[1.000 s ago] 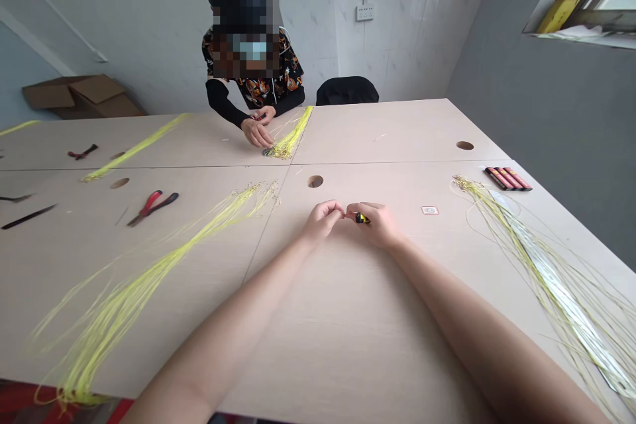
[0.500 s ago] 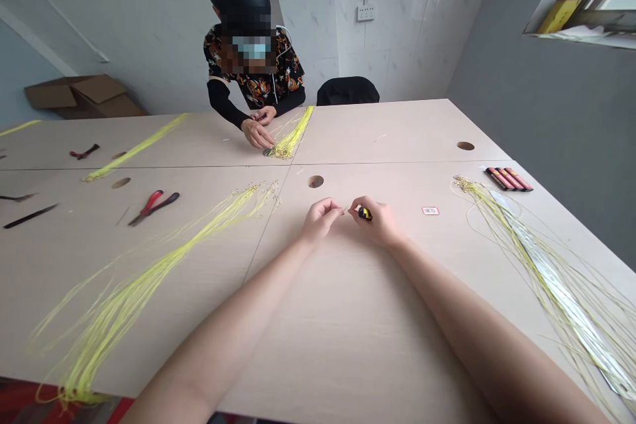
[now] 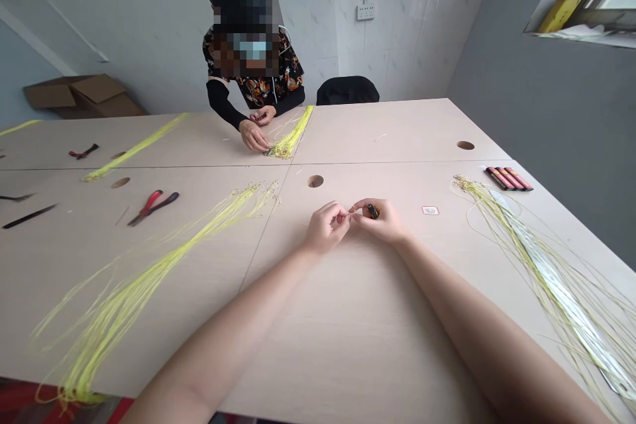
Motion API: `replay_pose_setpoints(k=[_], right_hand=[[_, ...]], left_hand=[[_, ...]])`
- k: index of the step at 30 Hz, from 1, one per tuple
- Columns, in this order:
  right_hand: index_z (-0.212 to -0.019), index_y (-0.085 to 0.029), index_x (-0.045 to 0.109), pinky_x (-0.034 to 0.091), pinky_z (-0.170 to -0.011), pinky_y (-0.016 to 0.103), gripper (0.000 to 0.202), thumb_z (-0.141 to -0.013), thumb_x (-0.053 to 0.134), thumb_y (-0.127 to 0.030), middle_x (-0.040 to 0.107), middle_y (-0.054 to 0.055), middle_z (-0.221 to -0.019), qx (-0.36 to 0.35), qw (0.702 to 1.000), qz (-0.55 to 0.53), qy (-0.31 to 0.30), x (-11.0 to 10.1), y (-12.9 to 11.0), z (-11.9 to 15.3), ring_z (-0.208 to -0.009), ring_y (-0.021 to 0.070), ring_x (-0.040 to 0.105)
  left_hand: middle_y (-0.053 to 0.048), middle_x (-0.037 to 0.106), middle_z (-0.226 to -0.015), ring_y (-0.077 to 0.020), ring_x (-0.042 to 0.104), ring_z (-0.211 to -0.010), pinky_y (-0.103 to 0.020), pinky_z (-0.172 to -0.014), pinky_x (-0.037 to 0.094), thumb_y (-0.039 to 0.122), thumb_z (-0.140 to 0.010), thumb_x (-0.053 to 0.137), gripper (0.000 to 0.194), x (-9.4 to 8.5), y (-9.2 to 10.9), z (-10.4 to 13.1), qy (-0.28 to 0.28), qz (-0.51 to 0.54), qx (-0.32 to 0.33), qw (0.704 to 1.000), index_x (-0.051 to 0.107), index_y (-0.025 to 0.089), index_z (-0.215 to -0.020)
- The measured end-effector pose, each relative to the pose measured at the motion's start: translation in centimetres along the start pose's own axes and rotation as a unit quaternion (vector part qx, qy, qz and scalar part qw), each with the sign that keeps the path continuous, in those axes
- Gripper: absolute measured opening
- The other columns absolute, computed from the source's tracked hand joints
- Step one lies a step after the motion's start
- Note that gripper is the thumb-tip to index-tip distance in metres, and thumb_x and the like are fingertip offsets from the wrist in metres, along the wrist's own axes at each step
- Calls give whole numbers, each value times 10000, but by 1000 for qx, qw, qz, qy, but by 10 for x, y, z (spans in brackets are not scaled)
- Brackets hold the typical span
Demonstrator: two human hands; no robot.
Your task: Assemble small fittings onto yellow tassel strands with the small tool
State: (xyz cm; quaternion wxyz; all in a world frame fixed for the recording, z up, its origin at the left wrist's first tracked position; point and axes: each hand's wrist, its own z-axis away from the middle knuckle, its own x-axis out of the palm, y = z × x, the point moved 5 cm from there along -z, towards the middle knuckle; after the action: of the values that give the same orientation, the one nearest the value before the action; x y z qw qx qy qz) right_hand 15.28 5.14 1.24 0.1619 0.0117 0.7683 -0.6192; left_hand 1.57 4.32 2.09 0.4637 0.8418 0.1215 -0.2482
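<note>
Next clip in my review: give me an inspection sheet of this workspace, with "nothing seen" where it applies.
Surface: pale tabletop with round holes.
Job's things: thin strand, hard to make out; small black-and-yellow item in the right hand.
Clutter: yellow strand bundle, red-and-black hand tool, small card.
Hands: left hand and right hand close together, fingers pinched at the strand.
Cables: white cord on the co-worker.
Surroundings: black chair, cardboard box, wall socket.
</note>
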Motion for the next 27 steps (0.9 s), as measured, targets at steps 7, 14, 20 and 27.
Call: replay_pose_setpoints(k=[7, 14, 20, 27], right_hand=[[-694, -151, 614, 283, -501, 232, 150, -672, 501, -248, 507, -14, -580, -23, 1000, 18, 12, 1, 0, -2, -520, 83, 360], [-689, -150, 613, 297, -513, 231, 160, -669, 482, -241, 527, -7, -596, -33, 999, 16, 22, 0, 1, -3, -531, 88, 384], [-652, -153, 589, 286, -501, 227, 130, -640, 483, -227, 483, -23, -557, -35, 999, 4, 30, -1, 1, -4, -516, 84, 365], [-654, -157, 589, 287, -503, 225, 121, -641, 484, -215, 472, -31, -548, -26, 999, 12, 18, -2, 3, -4, -512, 82, 362]], left_hand=[[15, 460, -618, -116, 384, -574, -249, -570, 311, 201, -771, 515, 158, 0, -1, 0, -4, 3, -5, 1000, 468, 190, -621], [17, 459, -609, -109, 383, -562, -246, -563, 319, 222, -791, 506, 179, 0, 0, -1, -7, -4, 0, 1000, 464, 185, -621], [23, 464, -598, -100, 387, -550, -235, -538, 312, 218, -788, 499, 167, 2, 0, -2, -16, -6, -7, 1000, 481, 178, -627], [40, 442, -569, -84, 373, -526, -219, -508, 298, 201, -764, 505, 149, 3, -7, -4, -28, 49, -48, 997, 487, 168, -620]])
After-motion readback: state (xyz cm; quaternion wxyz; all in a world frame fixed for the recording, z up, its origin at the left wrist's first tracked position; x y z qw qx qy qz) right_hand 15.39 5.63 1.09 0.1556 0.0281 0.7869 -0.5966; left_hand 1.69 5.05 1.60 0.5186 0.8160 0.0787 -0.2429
